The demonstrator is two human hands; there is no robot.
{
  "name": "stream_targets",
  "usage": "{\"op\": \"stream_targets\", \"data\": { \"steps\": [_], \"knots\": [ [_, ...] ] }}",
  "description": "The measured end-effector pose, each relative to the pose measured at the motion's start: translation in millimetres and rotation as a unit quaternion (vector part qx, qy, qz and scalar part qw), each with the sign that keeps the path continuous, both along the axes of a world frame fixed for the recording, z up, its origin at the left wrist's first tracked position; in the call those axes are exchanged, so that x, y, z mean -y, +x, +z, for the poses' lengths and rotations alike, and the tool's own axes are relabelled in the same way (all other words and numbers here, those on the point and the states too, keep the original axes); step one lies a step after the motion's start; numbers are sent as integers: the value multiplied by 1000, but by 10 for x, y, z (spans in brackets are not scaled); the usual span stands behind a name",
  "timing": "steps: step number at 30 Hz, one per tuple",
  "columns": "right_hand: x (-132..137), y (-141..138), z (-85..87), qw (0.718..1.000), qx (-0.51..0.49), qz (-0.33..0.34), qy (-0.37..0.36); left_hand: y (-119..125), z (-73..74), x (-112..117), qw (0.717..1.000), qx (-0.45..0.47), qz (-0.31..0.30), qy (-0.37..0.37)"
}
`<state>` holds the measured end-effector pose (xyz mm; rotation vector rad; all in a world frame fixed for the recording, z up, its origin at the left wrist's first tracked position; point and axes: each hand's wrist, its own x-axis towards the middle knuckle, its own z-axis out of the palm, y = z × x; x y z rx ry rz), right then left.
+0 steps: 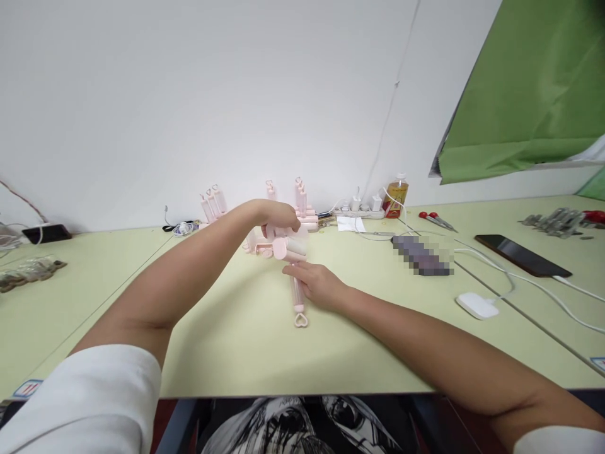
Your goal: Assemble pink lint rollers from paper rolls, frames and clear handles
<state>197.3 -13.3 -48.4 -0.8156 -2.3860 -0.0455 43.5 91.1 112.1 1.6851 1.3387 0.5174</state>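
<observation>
A pink lint roller (299,299) with a heart-shaped ring at its handle end lies in front of me, its handle pointing towards me. My right hand (321,285) has its fingers closed around the upper handle, just below the white and pink roller head (289,249). Reaching over from above, my left hand (280,216) is bent down with its fingers curled on a pale pink translucent cover (273,233) beside the head. Its fingertips are partly hidden. Just left of the head, more pink parts (263,248) rest on the table.
Several pink rollers (213,203) stand along the wall, with others (301,198) behind my left hand. A power strip (362,213), a bottle (396,197), red-handled pliers (437,221), a phone (522,255) and a white charger (477,305) with loose cables occupy the right side.
</observation>
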Motion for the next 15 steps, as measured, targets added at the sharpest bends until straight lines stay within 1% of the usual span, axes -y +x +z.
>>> {"op": "stream_targets", "data": {
  "steps": [1,2,4,5,6,7,8,10,11,12,13,15],
  "knots": [
    [6,0,3,1000,4,-1,-1,39,-9,14,1000,-11,-2,-4],
    [11,-2,5,1000,9,-3,-3,75,-11,33,1000,-17,8,2],
    [21,-8,14,1000,16,-9,-8,133,8,87,999,-25,39,28],
    [26,-11,21,1000,17,-12,-12,153,31,120,997,-39,44,41],
    [32,-16,30,1000,18,-15,-16,167,60,155,996,-71,31,44],
    [40,-20,41,999,20,-19,-21,175,95,192,992,-119,0,41],
    [48,-26,53,999,22,-23,-28,177,133,228,981,-187,-44,33],
    [67,-41,79,998,30,-32,-43,174,201,295,937,-320,-142,17],
    [77,-50,91,998,35,-37,-48,171,226,322,915,-363,-174,15],
    [87,-60,99,997,40,-41,-52,168,241,345,901,-389,-193,16],
    [97,-70,105,997,44,-44,-54,166,246,363,893,-402,-199,20],
    [112,-88,106,996,46,-45,-58,163,226,382,889,-410,-204,17]
  ]
}}
